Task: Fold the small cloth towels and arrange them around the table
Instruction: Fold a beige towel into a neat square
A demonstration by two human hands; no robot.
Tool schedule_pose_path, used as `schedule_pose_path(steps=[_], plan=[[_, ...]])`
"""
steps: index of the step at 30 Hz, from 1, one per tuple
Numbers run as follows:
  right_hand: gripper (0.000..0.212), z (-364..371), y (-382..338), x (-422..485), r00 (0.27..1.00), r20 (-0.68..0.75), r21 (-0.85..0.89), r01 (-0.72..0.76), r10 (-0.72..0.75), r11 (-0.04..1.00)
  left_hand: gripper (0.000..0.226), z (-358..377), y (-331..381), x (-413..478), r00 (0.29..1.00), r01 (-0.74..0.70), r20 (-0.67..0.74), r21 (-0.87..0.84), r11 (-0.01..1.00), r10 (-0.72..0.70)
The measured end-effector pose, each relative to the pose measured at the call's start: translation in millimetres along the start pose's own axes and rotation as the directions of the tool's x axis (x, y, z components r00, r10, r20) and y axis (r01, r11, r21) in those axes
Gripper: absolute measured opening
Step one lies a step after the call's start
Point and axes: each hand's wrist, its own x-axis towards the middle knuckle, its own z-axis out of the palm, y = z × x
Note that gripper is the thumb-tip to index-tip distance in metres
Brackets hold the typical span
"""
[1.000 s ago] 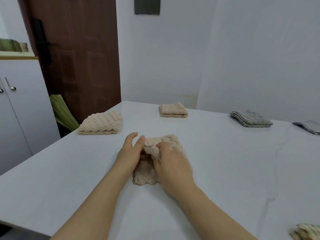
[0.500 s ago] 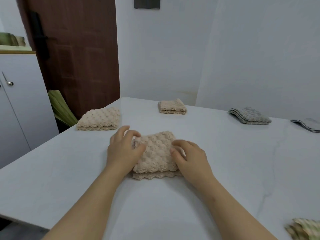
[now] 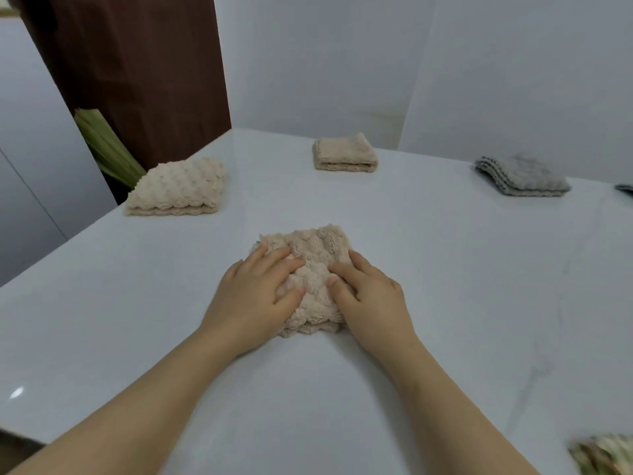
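Note:
A folded beige bobbled towel [image 3: 313, 255] lies in the middle of the white table [image 3: 445, 286]. My left hand [image 3: 255, 299] rests flat on its left half, fingers spread. My right hand [image 3: 370, 299] presses its right half, fingers pointing left onto the cloth. Both hands cover the towel's near part. Another folded beige bobbled towel [image 3: 178, 188] sits at the table's left edge. A folded beige towel [image 3: 344, 154] lies at the far edge, and a folded grey towel [image 3: 522, 176] at the far right.
A further grey cloth [image 3: 625, 188] shows at the right border. A striped cloth [image 3: 606, 455] lies at the near right corner. A brown door [image 3: 137, 63] and green folded fabric [image 3: 106, 142] stand beyond the table's left edge, beside a white cabinet [image 3: 37, 166].
The towel went from being folded over by both hands to lying folded. My hands moved from its sides onto its top and now press it flat.

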Motion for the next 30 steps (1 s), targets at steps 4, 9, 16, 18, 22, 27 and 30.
schedule_pose_path(steps=[4, 9, 16, 18, 22, 27, 30], plan=[[0.039, -5.7, -4.8, -3.6, 0.997, -0.015, 0.035, -0.079, 0.08, 0.996, 0.085, -7.6, 4.2, -3.1, 0.986, 0.151, -0.055, -0.116, 0.982, -0.159], [0.057, -29.6, -18.4, -9.6, 0.94, 0.102, 0.287, -0.341, 0.326, 0.895, 0.06, -38.0, 22.7, -9.0, 0.908, 0.405, 0.124, -0.513, 0.757, -0.401], [0.039, -49.5, -32.1, -33.3, 0.815, 0.272, 0.368, -0.579, 0.512, 0.727, 0.067, -59.6, 29.6, -28.7, 0.718, 0.695, 0.39, -0.436, 0.571, -0.576], [0.03, -48.2, -37.2, -37.0, 0.785, 0.261, 0.402, -0.618, 0.562, 0.676, 0.052, -64.6, 22.5, -24.5, 0.701, 0.713, 0.459, -0.453, 0.535, -0.546], [0.019, -33.5, -53.2, -45.6, 0.757, 0.185, 0.398, -0.641, 0.627, 0.656, 0.019, -73.4, 7.8, -18.2, 0.697, 0.695, 0.589, -0.417, 0.585, -0.408], [0.012, -21.6, -82.4, -58.0, 0.701, 0.107, 0.442, -0.669, 0.705, 0.598, 0.021, -78.6, -10.3, -18.0, 0.692, 0.645, 0.674, -0.416, 0.64, -0.259], [0.009, -15.8, -97.5, -70.1, 0.656, 0.075, 0.5, -0.676, 0.751, 0.541, 0.023, -78.4, -16.6, -19.2, 0.699, 0.599, 0.691, -0.427, 0.677, -0.182]])
